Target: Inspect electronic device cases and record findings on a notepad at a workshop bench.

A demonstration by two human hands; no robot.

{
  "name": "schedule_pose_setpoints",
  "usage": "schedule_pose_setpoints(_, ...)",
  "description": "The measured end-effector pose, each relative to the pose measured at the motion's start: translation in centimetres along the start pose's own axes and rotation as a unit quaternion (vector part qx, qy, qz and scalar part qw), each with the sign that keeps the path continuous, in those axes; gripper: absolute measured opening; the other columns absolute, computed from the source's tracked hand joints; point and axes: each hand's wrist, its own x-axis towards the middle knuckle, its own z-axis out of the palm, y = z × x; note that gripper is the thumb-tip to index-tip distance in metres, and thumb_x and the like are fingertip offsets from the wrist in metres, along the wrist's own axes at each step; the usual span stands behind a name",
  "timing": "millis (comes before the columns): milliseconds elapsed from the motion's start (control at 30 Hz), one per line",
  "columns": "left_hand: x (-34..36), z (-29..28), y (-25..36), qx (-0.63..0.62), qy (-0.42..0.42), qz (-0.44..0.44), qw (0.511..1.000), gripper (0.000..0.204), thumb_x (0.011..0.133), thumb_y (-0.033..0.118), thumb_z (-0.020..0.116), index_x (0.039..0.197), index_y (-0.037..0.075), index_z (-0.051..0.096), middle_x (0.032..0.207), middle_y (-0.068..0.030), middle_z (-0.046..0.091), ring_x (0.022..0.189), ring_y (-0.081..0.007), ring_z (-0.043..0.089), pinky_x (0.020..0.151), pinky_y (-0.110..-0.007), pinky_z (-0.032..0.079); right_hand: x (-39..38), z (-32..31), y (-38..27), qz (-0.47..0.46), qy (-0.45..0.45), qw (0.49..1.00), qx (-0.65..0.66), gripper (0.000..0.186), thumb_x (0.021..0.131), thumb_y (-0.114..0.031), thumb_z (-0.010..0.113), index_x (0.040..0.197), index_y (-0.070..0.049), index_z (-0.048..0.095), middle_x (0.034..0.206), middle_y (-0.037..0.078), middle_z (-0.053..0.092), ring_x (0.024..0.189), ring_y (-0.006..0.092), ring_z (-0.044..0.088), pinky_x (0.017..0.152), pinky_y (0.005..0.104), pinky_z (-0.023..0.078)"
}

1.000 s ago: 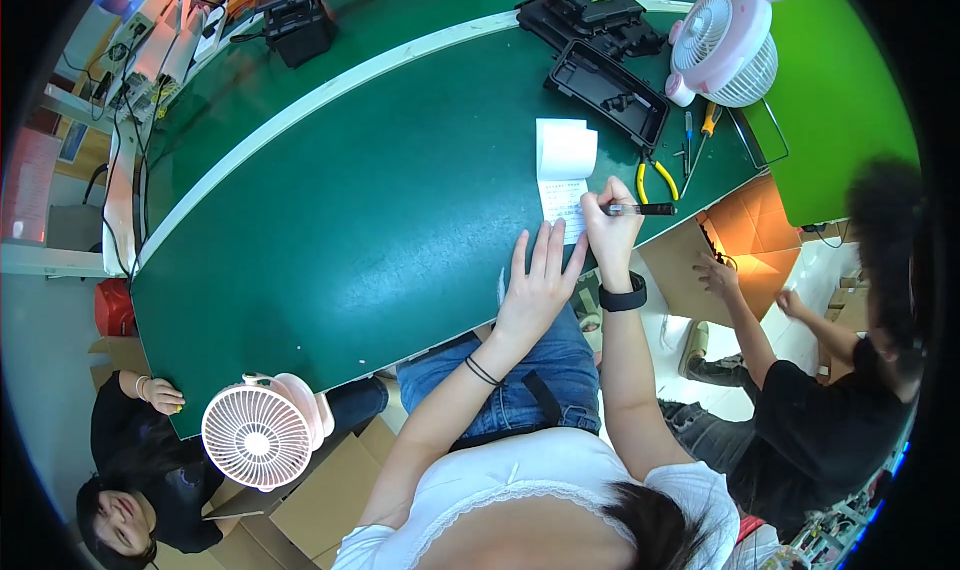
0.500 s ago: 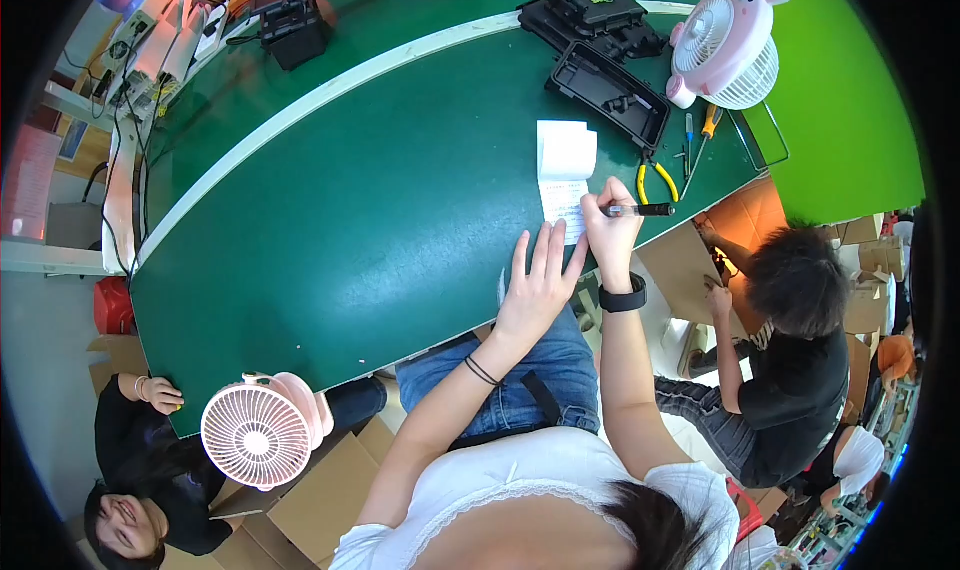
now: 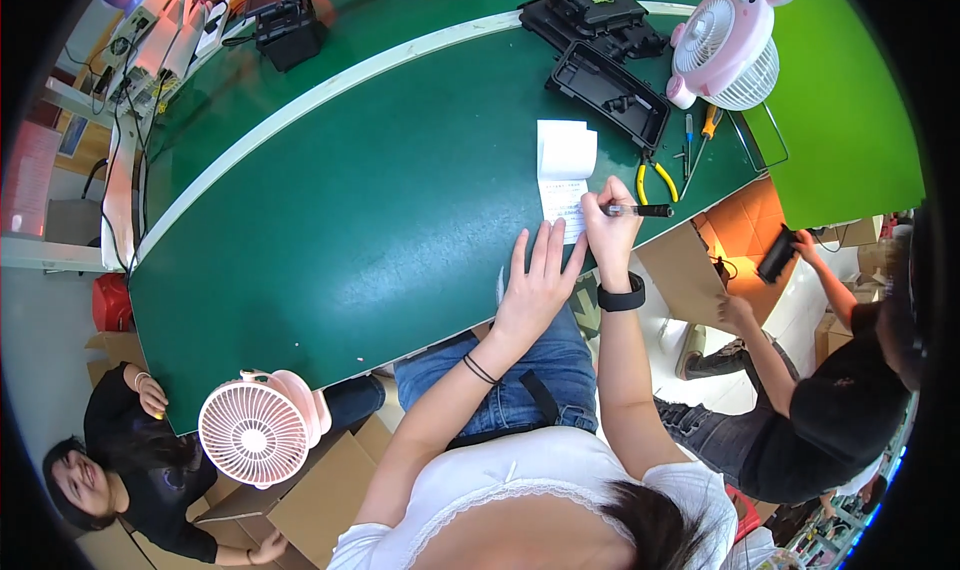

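Note:
A small white notepad (image 3: 562,202) with its top pages folded back lies on the green table (image 3: 400,170), with lines of handwriting on its lower sheet. My right hand (image 3: 612,225) grips a black pen (image 3: 640,210) at the right edge of that sheet; the pen's tip is hidden by my fingers. My left hand (image 3: 540,280) lies flat with fingers spread, its fingertips on the bottom of the sheet.
Yellow-handled pliers (image 3: 657,182), screwdrivers (image 3: 708,130) and an open black case (image 3: 610,95) lie beyond my right hand. Pink fans stand at far right (image 3: 725,45) and near left (image 3: 262,430). Co-workers sit on both sides; the right one holds a black object (image 3: 777,255) over a carton.
My hands, pen and notepad stay nearly in place. The right co-worker has leaned back to the right, lifting a black object from the carton. The left co-worker has shifted left.

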Motion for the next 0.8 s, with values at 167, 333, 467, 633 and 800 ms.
schedule_pose_setpoints(167, 0.1, 0.0, 0.0, 0.003, -0.001, 0.004, 1.000, 0.052, 0.089, 0.022, 0.053, 0.140, 0.018, 0.050, 0.143, -0.0147, 0.049, 0.132, -0.0264, 0.048, 0.112, -0.050, 0.033, 0.0, 0.0, 0.6, 0.021, -0.006, 0.999, 0.032, 0.026, 0.076, 0.002, 0.062, 0.067, -0.004, 0.038, 0.058, 0.000, 0.037, 0.056, 0.0062, 0.035, 0.049, 0.0262, 0.032)
schedule_pose_setpoints(333, 0.0, 0.1, 0.0, -0.004, 0.003, -0.004, 1.000, 0.053, 0.089, 0.022, 0.053, 0.141, 0.019, 0.050, 0.142, -0.0143, 0.050, 0.132, -0.0256, 0.048, 0.112, -0.050, 0.033, -0.4, 0.1, 0.2, 0.003, 0.024, 0.999, 0.027, 0.026, 0.076, 0.002, 0.063, 0.067, -0.003, 0.039, 0.058, 0.000, 0.037, 0.056, 0.0060, 0.035, 0.049, 0.0259, 0.031)
schedule_pose_setpoints(467, 0.0, -0.1, 0.1, -0.008, -0.002, -0.002, 1.000, 0.054, 0.089, 0.022, 0.053, 0.142, 0.019, 0.049, 0.141, -0.0140, 0.051, 0.132, -0.0253, 0.048, 0.112, -0.049, 0.033, 0.2, -0.4, 0.1, 0.019, 0.026, 0.999, 0.033, 0.026, 0.076, 0.000, 0.064, 0.068, -0.003, 0.040, 0.058, 0.000, 0.039, 0.057, 0.0052, 0.036, 0.050, 0.0253, 0.032)
schedule_pose_setpoints(633, 0.1, -0.1, 0.2, -0.013, -0.004, -0.005, 1.000, 0.055, 0.089, 0.022, 0.053, 0.143, 0.020, 0.049, 0.142, -0.0139, 0.050, 0.131, -0.0253, 0.049, 0.112, -0.049, 0.032, 0.5, -1.0, 0.3, 0.031, -0.012, 0.999, 0.024, 0.026, 0.076, 0.000, 0.065, 0.068, -0.003, 0.040, 0.058, 0.000, 0.042, 0.058, 0.0047, 0.039, 0.051, 0.0247, 0.035)
schedule_pose_setpoints(800, 0.1, 0.0, 0.1, -0.011, -0.002, -0.006, 1.000, 0.055, 0.089, 0.021, 0.054, 0.144, 0.020, 0.048, 0.142, -0.0139, 0.050, 0.131, -0.0254, 0.049, 0.112, -0.049, 0.032, 0.4, -0.8, 0.5, 0.019, -0.004, 0.999, 0.034, 0.025, 0.075, 0.001, 0.064, 0.067, -0.003, 0.041, 0.058, 0.001, 0.042, 0.058, 0.0051, 0.039, 0.050, 0.0249, 0.034)
